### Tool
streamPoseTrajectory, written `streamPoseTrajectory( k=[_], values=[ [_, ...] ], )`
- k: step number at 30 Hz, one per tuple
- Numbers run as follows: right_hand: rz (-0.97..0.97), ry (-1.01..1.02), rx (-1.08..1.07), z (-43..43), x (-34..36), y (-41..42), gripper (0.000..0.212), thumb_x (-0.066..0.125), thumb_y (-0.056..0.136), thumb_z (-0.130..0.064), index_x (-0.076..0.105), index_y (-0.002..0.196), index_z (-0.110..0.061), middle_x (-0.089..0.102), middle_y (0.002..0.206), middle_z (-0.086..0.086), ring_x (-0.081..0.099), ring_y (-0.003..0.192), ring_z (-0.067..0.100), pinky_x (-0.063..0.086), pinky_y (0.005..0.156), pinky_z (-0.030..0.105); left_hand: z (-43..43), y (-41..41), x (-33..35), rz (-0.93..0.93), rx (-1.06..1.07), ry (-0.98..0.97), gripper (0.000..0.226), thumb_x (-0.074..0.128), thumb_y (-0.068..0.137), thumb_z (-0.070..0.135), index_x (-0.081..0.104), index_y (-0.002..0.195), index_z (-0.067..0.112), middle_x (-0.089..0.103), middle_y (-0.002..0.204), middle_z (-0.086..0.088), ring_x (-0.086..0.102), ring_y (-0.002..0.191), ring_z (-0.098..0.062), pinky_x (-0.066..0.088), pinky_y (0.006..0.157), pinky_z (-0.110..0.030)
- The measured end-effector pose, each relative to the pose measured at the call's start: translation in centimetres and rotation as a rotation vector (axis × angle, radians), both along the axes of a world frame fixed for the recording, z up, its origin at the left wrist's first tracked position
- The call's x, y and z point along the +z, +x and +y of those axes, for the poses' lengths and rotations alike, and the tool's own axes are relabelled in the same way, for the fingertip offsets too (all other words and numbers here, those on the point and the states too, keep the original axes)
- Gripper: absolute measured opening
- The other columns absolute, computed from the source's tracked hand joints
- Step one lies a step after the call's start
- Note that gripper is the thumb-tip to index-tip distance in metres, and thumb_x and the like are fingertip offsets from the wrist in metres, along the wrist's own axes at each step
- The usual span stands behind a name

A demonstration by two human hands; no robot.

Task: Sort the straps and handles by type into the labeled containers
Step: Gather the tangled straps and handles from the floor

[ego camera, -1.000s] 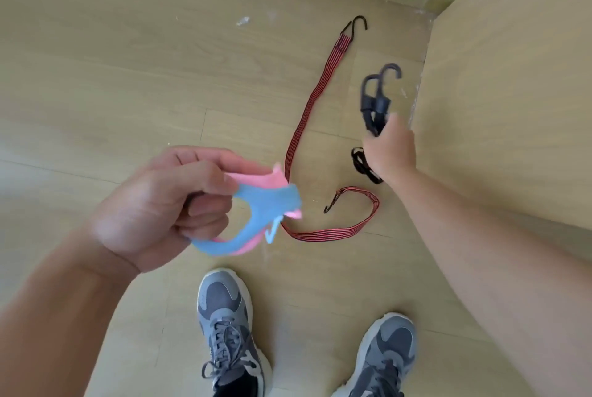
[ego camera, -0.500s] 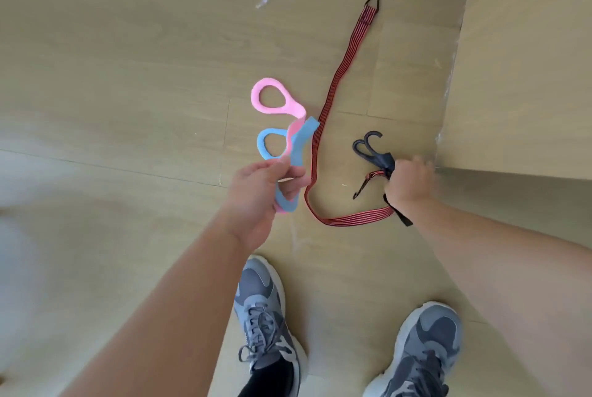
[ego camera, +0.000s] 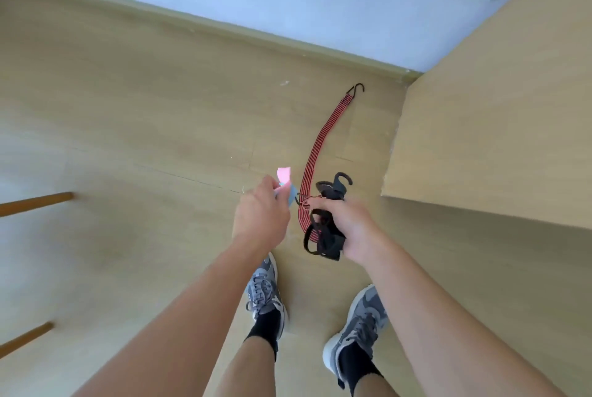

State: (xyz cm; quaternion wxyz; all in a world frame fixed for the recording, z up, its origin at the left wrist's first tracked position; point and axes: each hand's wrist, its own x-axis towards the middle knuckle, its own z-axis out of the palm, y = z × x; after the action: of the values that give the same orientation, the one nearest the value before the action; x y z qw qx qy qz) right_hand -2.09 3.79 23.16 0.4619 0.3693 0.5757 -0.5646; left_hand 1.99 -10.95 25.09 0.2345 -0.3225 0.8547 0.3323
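We see the left hand (ego camera: 261, 215) pinching 2 handles (ego camera: 284, 176), pink and blue; the right hand (ego camera: 350, 226) grips a black hooked strap (ego camera: 323, 236); a red strap (ego camera: 320, 143) lies on the floor (ego camera: 160, 114) beside it; gathering, we judge; next, lifting that strap untangled.

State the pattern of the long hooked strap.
Red flat strap: thin black lengthwise stripes. Head view.

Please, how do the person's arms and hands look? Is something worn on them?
Both are bare. The left hand and the right hand carry no glove, and no ring shows. The left forearm and the right forearm show no sleeve, watch or band as far as the picture reaches.
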Motion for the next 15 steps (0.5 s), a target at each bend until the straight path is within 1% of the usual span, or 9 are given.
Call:
streamPoseTrajectory(
  k=[3,5,7,9,10,12,13,14,15],
  values=[
    [0.078,-0.078,-0.016,-1.9,11.2,1.1,0.017,0.078,0.083,-0.012,0.07,0.097,-0.009,0.065,0.076,0.008,0.061,0.061,0.021,0.051,0.063,0.034,-0.9,0.6,10.3,0.081,0.094,0.116,0.035,0.051,0.104,0.039,0.055,0.091,0.007,0.055,0.07,0.0,0.05,0.062,-0.02,0.038,0.055,-0.034],
    [0.134,-0.111,-0.03,-2.6,18.9,1.5,0.02,0.077,0.085,-0.013,0.068,0.102,-0.008,0.066,0.081,0.008,0.063,0.069,0.023,0.053,0.068,0.037,-1.5,1.1,17.2,0.108,0.193,0.244,0.043,0.056,0.1,0.046,0.059,0.093,0.004,0.054,0.071,0.0,0.051,0.065,-0.02,0.042,0.06,-0.034],
    [0.198,-0.13,-0.033,-2.7,26.2,1.8,0.021,0.074,0.088,-0.014,0.067,0.106,-0.006,0.066,0.085,0.01,0.063,0.076,0.027,0.052,0.073,0.039,-1.9,1.6,23.7,0.138,0.27,0.387,0.048,0.06,0.096,0.053,0.06,0.092,0.005,0.054,0.072,0.0,0.054,0.066,-0.018,0.046,0.067,-0.035],
    [0.299,-0.13,-0.026,-2.4,32.5,2.5,0.022,0.071,0.092,-0.014,0.065,0.109,-0.001,0.067,0.087,0.012,0.064,0.079,0.027,0.053,0.075,0.041,-2.1,2.2,29.5,0.176,0.296,0.523,0.037,0.063,0.098,0.046,0.061,0.09,0.009,0.053,0.068,0.004,0.052,0.064,-0.016,0.045,0.071,-0.036],
    [0.36,-0.113,-0.017,-2.1,35.1,3.0,0.022,0.07,0.092,-0.013,0.065,0.11,-0.001,0.068,0.088,0.012,0.065,0.08,0.026,0.054,0.075,0.04,-2.1,2.4,32.2,0.201,0.291,0.584,0.029,0.062,0.099,0.039,0.062,0.091,0.011,0.053,0.066,0.006,0.051,0.064,-0.015,0.044,0.073,-0.035],
    [0.506,-0.059,0.024,-1.5,39.7,4.5,0.017,0.072,0.09,-0.013,0.069,0.107,-0.014,0.072,0.093,0.012,0.067,0.083,0.024,0.056,0.076,0.041,-1.5,2.9,37.3,0.251,0.213,0.655,0.02,0.059,0.102,0.028,0.064,0.097,0.009,0.053,0.067,0.005,0.049,0.066,-0.015,0.042,0.074,-0.033],
    [0.582,-0.031,0.04,-1.2,41.6,5.4,0.017,0.073,0.088,-0.015,0.07,0.104,-0.021,0.075,0.096,0.01,0.069,0.087,0.024,0.056,0.082,0.044,-1.1,3.0,39.7,0.278,0.16,0.668,0.022,0.057,0.103,0.027,0.063,0.097,0.008,0.053,0.069,0.003,0.048,0.067,-0.016,0.041,0.073,-0.033],
    [0.649,-0.007,0.047,-0.9,43.4,6.3,0.019,0.073,0.086,-0.017,0.07,0.103,-0.025,0.076,0.098,0.007,0.071,0.091,0.024,0.055,0.088,0.045,-0.7,3.1,42.0,0.309,0.113,0.678,0.026,0.055,0.104,0.028,0.06,0.092,0.006,0.05,0.07,-0.001,0.045,0.068,-0.019,0.039,0.071,-0.033],
    [0.709,0.012,0.051,-0.5,45.1,7.0,0.022,0.072,0.085,-0.018,0.069,0.105,-0.027,0.075,0.1,0.005,0.071,0.094,0.024,0.054,0.091,0.045,-0.1,3.2,44.2,0.347,0.06,0.693,0.029,0.053,0.105,0.029,0.056,0.087,0.007,0.046,0.07,-0.005,0.041,0.069,-0.019,0.036,0.071,-0.034]
  ],
)
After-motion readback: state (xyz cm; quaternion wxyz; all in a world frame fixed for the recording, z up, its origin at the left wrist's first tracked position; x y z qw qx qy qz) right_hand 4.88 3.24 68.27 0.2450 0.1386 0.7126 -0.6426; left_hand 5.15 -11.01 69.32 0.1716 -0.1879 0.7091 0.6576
